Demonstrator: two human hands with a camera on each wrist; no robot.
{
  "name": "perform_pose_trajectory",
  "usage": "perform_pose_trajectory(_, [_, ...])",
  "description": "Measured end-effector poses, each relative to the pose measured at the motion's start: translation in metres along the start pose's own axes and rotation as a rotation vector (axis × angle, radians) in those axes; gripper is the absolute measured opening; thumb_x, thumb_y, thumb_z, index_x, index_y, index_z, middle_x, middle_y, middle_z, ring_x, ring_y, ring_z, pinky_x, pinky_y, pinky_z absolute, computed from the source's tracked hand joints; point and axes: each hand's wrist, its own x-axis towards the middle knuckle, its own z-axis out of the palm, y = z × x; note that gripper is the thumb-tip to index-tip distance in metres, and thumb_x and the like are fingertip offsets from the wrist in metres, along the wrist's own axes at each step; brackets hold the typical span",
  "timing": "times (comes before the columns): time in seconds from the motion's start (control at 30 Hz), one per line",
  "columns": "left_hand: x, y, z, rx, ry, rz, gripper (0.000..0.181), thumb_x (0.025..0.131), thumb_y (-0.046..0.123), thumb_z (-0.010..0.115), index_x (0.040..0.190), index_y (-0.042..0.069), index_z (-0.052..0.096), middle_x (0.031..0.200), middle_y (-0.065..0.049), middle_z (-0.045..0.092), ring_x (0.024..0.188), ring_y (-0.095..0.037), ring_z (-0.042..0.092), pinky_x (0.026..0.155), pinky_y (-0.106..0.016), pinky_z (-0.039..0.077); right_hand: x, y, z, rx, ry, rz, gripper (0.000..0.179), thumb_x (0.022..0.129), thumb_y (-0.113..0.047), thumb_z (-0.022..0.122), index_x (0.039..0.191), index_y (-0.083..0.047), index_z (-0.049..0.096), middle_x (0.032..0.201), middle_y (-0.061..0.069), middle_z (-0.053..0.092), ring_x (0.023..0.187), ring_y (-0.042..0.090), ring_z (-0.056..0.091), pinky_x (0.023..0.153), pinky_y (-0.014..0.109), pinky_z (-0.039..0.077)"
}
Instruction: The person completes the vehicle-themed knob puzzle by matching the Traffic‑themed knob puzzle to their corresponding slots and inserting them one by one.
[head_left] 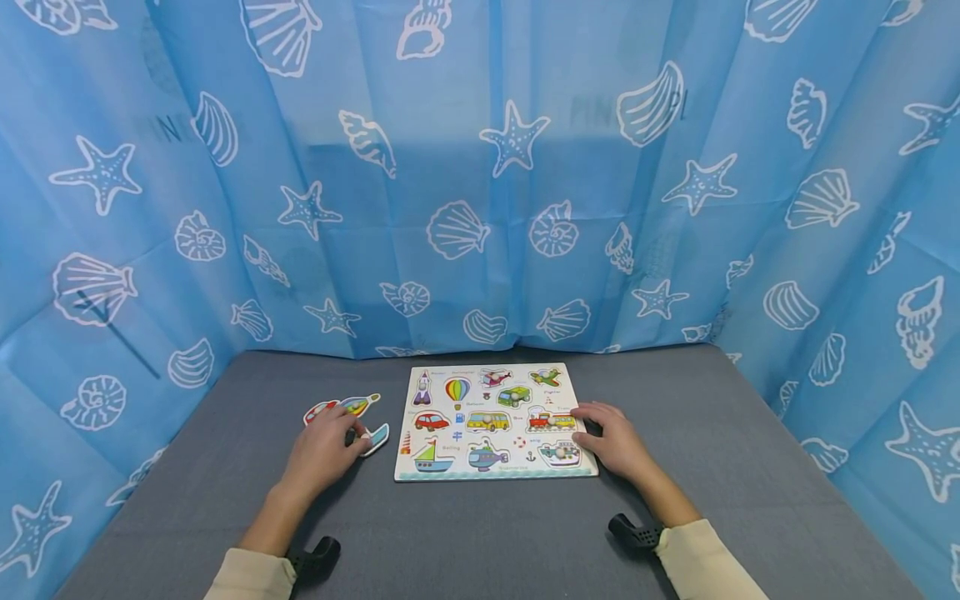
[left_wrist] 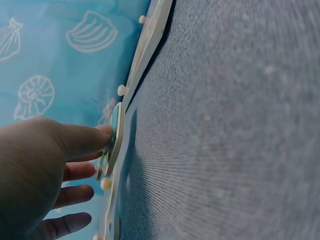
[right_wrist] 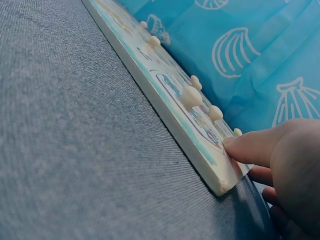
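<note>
My left hand point(head_left: 324, 450) is left of the puzzle board point(head_left: 459, 447), thumb and fingers pinching a teal and white puzzle piece point(head_left: 377, 439). In the left wrist view, this puzzle piece point(left_wrist: 118, 137) stands tilted on edge, its shadow on the cloth beside it. A red-edged puzzle piece point(head_left: 316, 410) and a multicoloured puzzle piece point(head_left: 362, 405) lie just beyond that hand, partly covered by it. My right hand point(head_left: 617, 439) rests at the board's right edge beside the train piece point(head_left: 551, 421) and the ship piece point(head_left: 560, 454). Its thumb point(right_wrist: 240, 146) presses the board's top.
On the board, knobbed vehicle pieces include a yellow bus point(head_left: 488, 421), a red car point(head_left: 431, 422) and a sailboat point(head_left: 432, 458). Grey cloth point(head_left: 487, 533) covers the table. A blue shell-patterned curtain point(head_left: 480, 183) hangs behind and along the sides.
</note>
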Motion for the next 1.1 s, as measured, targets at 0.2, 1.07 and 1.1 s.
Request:
perform_pose_trajectory(0.2, [-0.001, 0.007, -0.001, -0.016, 0.066, 0.066, 0.016, 0.076, 0.022, 0.082, 0.078, 0.019, 0.066, 0.095, 0.0, 0.06, 0.094, -0.025, 0.058, 0.078, -0.047, 0.048, 0.0, -0.001, -0.001, 0.003, 0.006, -0.007, 0.035, 0.086, -0.007, 0.071, 0.12, 0.001, 0.066, 0.131, 0.023, 0.056, 0.129, 0.045, 0.039, 0.104, 0.063, 0.028])
perform_pose_trajectory(1.07, [-0.003, 0.044, 0.007, -0.051, -0.006, 0.234, 0.015, 0.078, 0.023, 0.082, 0.085, 0.019, 0.07, 0.1, 0.004, 0.062, 0.097, -0.017, 0.059, 0.085, -0.04, 0.049, -0.002, -0.001, 0.0, 0.017, 0.032, -0.049, 0.034, 0.085, -0.008, 0.073, 0.118, 0.001, 0.067, 0.13, 0.024, 0.057, 0.127, 0.046, 0.04, 0.102, 0.062, 0.03])
perform_pose_trajectory(1.1, [-0.003, 0.045, 0.008, -0.052, -0.013, 0.236, 0.015, 0.078, 0.023, 0.082, 0.086, 0.019, 0.07, 0.101, 0.004, 0.063, 0.097, -0.017, 0.058, 0.085, -0.04, 0.049, -0.002, 0.0, 0.001, 0.014, 0.035, -0.057, 0.034, 0.085, -0.008, 0.073, 0.117, 0.001, 0.067, 0.129, 0.025, 0.057, 0.127, 0.046, 0.041, 0.101, 0.063, 0.031])
